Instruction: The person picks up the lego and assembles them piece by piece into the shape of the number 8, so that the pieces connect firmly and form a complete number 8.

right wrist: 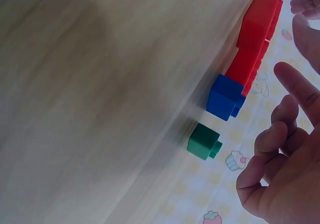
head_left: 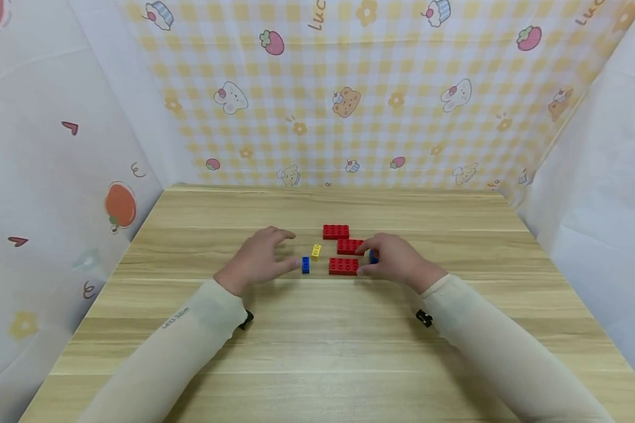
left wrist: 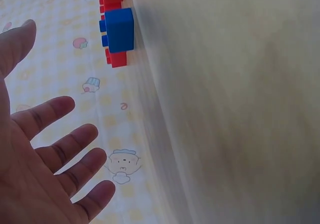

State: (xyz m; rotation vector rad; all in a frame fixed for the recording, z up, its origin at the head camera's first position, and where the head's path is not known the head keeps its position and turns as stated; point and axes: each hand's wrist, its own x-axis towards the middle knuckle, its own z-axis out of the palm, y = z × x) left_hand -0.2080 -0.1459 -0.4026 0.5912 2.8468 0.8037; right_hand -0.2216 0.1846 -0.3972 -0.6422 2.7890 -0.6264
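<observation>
My left hand point(head_left: 259, 258) hovers with spread fingers, its thumb near a small blue brick point(head_left: 305, 265). Beyond that brick lies a small yellow brick point(head_left: 316, 251). My right hand point(head_left: 397, 261) is at the right end of the red bricks, thumb and forefinger apart, other fingers loosely bent, nothing between them. The red bricks are a near one point(head_left: 343, 267), a middle one point(head_left: 350, 246) and a far one point(head_left: 336, 232). A second blue brick point(head_left: 373, 257) is partly hidden by my right hand. The right wrist view also shows a green brick point(right wrist: 204, 141), hidden in the head view.
The bricks stand on a wood-grain table point(head_left: 317, 341). A yellow checked curtain point(head_left: 317, 106) hangs along its back edge, with pale cloth on both sides. Dark wrist devices sit under both sleeves.
</observation>
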